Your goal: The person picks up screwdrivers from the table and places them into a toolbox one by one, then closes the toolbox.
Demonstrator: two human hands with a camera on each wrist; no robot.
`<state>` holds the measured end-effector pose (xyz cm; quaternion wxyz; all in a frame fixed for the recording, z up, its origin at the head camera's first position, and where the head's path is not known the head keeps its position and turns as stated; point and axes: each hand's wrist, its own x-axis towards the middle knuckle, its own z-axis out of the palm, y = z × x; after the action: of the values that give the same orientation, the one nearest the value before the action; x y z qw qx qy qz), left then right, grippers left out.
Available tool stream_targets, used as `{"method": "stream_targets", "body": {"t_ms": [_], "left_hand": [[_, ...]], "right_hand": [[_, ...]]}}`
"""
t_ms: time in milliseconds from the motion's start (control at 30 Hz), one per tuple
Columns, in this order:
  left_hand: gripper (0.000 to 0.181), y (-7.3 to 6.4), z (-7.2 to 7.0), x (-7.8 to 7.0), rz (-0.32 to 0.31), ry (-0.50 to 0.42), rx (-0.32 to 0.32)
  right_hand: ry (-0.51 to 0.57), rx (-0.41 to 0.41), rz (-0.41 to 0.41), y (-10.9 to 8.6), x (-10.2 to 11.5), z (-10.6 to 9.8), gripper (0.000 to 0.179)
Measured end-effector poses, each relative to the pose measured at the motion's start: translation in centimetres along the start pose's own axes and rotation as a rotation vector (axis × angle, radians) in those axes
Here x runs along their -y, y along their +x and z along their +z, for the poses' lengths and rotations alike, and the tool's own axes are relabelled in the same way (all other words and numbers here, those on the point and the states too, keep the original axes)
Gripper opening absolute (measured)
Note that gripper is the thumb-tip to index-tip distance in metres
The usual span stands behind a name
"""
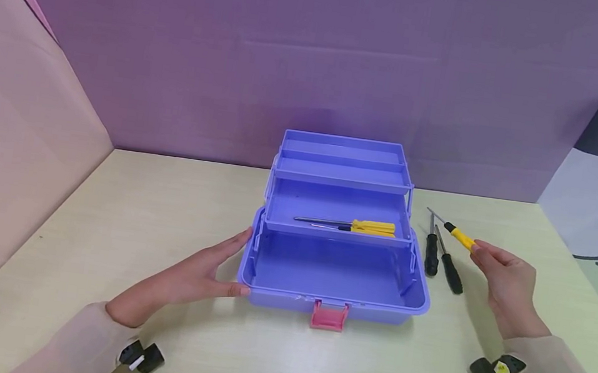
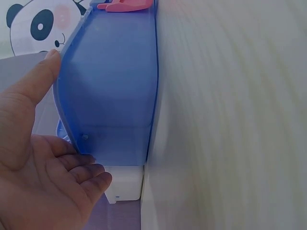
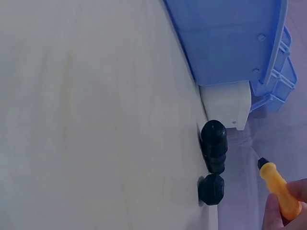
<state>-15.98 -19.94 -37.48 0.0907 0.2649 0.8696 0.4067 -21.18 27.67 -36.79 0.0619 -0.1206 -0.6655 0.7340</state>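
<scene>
A purple toolbox [image 1: 333, 273] stands with its lid and tiers spread, a pink latch [image 1: 329, 316] at its front. My left hand [image 1: 202, 271] touches the box's left side with fingers and thumb spread, the thumb near the front corner. To the right of the box, my right hand [image 1: 507, 283] pinches a yellow-handled screwdriver [image 1: 461, 236] by the handle end, its shaft pointing away to the left. Beneath it, two black-handled screwdrivers [image 1: 452, 273] lie on the table. Two yellow-handled screwdrivers [image 1: 373, 226] lie in the middle tray [image 1: 331, 200].
The pale wooden table [image 1: 159, 212] meets a purple backdrop [image 1: 358, 81] just behind the toolbox. Printed panels [image 1: 19, 112] rise at both sides. The toolbox's lower compartment and top tray face upward, uncovered.
</scene>
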Motion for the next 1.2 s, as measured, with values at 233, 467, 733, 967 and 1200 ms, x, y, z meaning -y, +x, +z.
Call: {"method": "stream_targets", "body": {"t_ms": [233, 467, 733, 967, 1200], "left_hand": [[0.093, 0.2, 0.0, 0.1, 0.011, 0.017, -0.002], [0.093, 0.4, -0.1, 0.2, 0.008, 0.008, 0.004], [0.093, 0.2, -0.1, 0.1, 0.002, 0.006, 0.007], [0.093, 0.1, -0.1, 0.1, 0.003, 0.008, 0.000], [0.093, 0.0, -0.1, -0.1, -0.001, -0.006, 0.001]], "right_hand": [[-0.025, -0.002, -0.054, -0.1, 0.1, 0.0, 0.009], [-0.044, -0.035, -0.143, -0.5, 0.3, 0.9, 0.014], [-0.025, -0.045, -0.158, -1.3, 0.4, 2.0, 0.014], [-0.026, -0.057, -0.161, -1.6, 0.4, 2.6, 0.016], [-0.036, -0.039, -0.180, -2.0, 0.3, 2.9, 0.017]]}}
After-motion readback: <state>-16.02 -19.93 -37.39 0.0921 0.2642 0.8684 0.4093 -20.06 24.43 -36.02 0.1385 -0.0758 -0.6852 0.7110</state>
